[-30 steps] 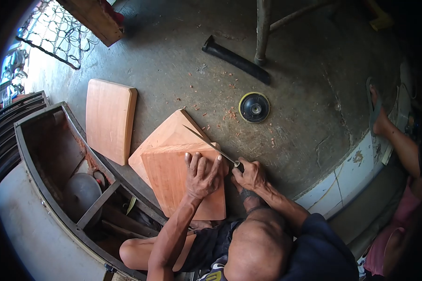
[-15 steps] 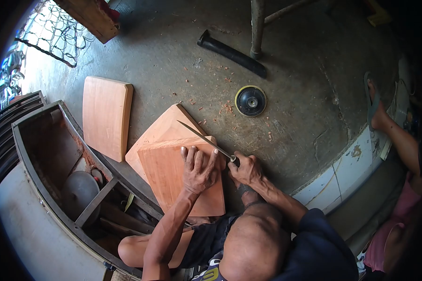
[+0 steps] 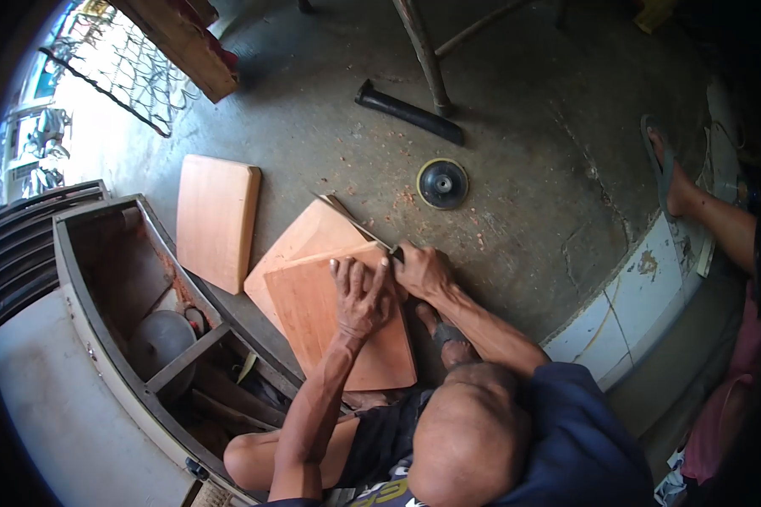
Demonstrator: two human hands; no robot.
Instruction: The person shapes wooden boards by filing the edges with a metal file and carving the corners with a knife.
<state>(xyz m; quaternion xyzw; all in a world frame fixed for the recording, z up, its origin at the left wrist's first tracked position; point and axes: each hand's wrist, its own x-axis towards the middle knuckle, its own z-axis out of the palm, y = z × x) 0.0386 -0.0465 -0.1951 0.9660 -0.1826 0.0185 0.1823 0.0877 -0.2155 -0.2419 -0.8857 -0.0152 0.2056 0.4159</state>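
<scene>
My left hand (image 3: 363, 297) lies flat on the upper wooden board (image 3: 313, 325), fingers slightly apart, with the fingertips near its far edge. Under that board a second wooden board (image 3: 300, 245) sticks out at an angle. My right hand (image 3: 423, 270) is closed around the handle of a slim, pointed metal file (image 3: 365, 232). The file lies along the upper board's right corner, its tip reaching past the lower board's far corner. The handle is mostly hidden in my fingers. My bent knee (image 3: 469, 431) and foot are just below my right hand.
Another wooden board (image 3: 216, 221) lies to the left. A round black pad (image 3: 442, 183) and a black tube (image 3: 410, 112) rest on the floor among wood shavings. A metal-framed trough (image 3: 177, 367) borders the left side. Another person's sandalled foot (image 3: 672, 182) is at the right.
My right hand has pushed the file forward and left along the board's corner, so its handle is now close to the board. My left hand stays on the board. The whole view has shifted slightly.
</scene>
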